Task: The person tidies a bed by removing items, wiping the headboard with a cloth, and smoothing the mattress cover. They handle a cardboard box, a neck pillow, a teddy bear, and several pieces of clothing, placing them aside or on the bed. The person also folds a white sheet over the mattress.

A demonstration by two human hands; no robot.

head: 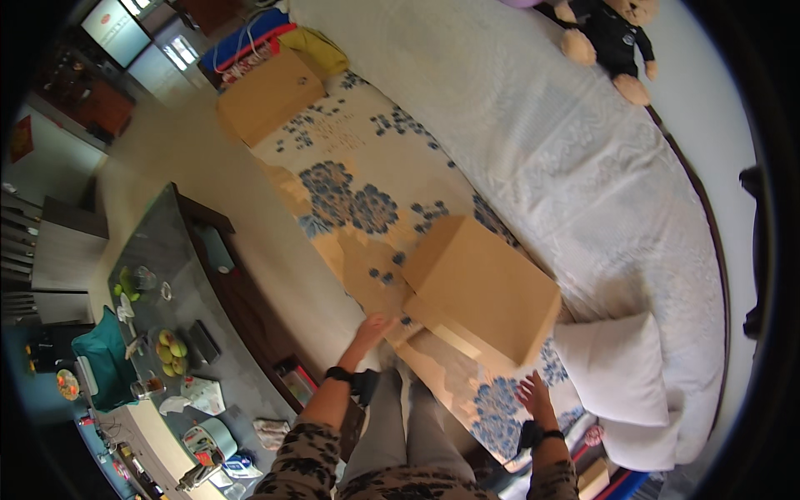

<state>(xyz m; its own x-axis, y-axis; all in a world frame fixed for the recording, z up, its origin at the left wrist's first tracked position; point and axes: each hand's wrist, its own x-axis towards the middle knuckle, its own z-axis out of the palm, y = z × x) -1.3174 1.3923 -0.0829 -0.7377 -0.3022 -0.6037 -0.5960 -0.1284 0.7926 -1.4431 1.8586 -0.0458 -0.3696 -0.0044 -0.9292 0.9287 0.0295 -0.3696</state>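
A brown cardboard box (487, 287) rests on the floral-patterned seat cover (350, 200) of a long sofa before me. Its top looks closed, and a flap or lid edge (453, 334) juts out along the side facing me. My left hand (373, 328) hovers near the box's left corner, apart from it, with nothing visible in it. Off the box's near right corner is my right hand (532, 395), fingers spread and empty. Both wrists wear dark bands.
Another cardboard box (272, 97) sits at the sofa's far end beside a yellow cushion (315, 50). White pillows (612, 369) lean at the right, and a teddy bear (615, 47) sits on the backrest. At left, a dark coffee table (212, 300) holds fruit (170, 353) and a tissue box (209, 437).
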